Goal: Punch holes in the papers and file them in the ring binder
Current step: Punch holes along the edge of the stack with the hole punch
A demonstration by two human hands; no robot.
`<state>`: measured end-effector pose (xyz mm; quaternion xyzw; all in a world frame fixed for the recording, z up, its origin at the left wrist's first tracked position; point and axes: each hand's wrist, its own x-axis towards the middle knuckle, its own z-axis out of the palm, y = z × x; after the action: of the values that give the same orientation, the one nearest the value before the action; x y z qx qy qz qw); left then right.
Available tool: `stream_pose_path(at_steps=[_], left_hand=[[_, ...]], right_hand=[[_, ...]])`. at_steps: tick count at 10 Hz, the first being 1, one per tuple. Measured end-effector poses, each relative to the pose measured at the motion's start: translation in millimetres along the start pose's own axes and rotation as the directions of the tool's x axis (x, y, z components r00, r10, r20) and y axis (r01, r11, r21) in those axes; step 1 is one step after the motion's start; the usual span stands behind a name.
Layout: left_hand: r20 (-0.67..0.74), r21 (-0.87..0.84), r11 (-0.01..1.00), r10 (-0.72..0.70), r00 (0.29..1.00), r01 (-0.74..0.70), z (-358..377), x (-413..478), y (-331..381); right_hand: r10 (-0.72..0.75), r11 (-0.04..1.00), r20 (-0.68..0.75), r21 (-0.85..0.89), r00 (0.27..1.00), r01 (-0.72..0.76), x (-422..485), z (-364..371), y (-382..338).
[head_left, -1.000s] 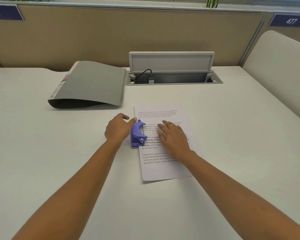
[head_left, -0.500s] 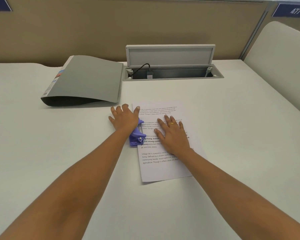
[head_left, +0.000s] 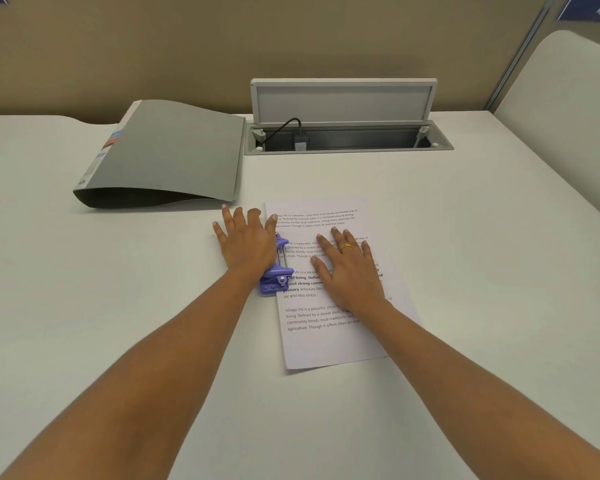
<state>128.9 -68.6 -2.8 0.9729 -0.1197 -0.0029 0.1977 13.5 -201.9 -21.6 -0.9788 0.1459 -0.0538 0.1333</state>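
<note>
Pressing left hand [head_left: 248,244] flat on top of purple punch [head_left: 275,281], fingers straight and spread, curled round nothing; thumb tip reaching onto paper [head_left: 329,341]. Holding paper down with right hand [head_left: 350,273], palm flat on the text, fingers straight and slightly fanned, gripping nothing; ring [head_left: 346,247] on one finger. Noting punch straddling paper's left edge, about mid-length, only its near end and right side showing past the hand. Noting paper flat on desk [head_left: 118,306], slightly skewed. Noting grey binder [head_left: 167,154] closed, cover bowed, just beyond left hand, apart from paper, beside open cable box [head_left: 343,142].
</note>
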Motion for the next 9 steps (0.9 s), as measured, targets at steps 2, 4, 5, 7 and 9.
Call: stream_pose_path(at_steps=[2,4,5,7,9], left_hand=[[-0.018,-0.011,1.000,0.005,1.000,-0.005,2.5,0.9,-3.3],[-0.019,-0.002,1.000,0.001,1.000,-0.001,1.9,0.2,-4.5],[-0.018,0.008,1.000,0.008,1.000,-0.008,1.7,-0.5,-4.4],[0.002,0.025,1.000,-0.006,1.000,0.006,2.4,-4.1,-5.9],[0.012,0.017,0.999,-0.028,1.000,0.028,4.0,-6.1,-7.9]], right_hand=[[0.006,1.000,0.003,0.006,1.000,-0.006,-1.0,-1.4,-1.0],[0.009,1.000,0.009,0.007,1.000,-0.009,-1.1,-2.7,-1.7],[0.010,1.000,0.010,0.008,1.000,-0.010,-1.2,-2.2,-1.2],[0.006,1.000,0.017,0.007,1.000,-0.006,-1.1,-2.5,-1.2],[0.003,1.000,0.001,-0.002,1.000,-0.003,-1.4,-1.7,-0.6]])
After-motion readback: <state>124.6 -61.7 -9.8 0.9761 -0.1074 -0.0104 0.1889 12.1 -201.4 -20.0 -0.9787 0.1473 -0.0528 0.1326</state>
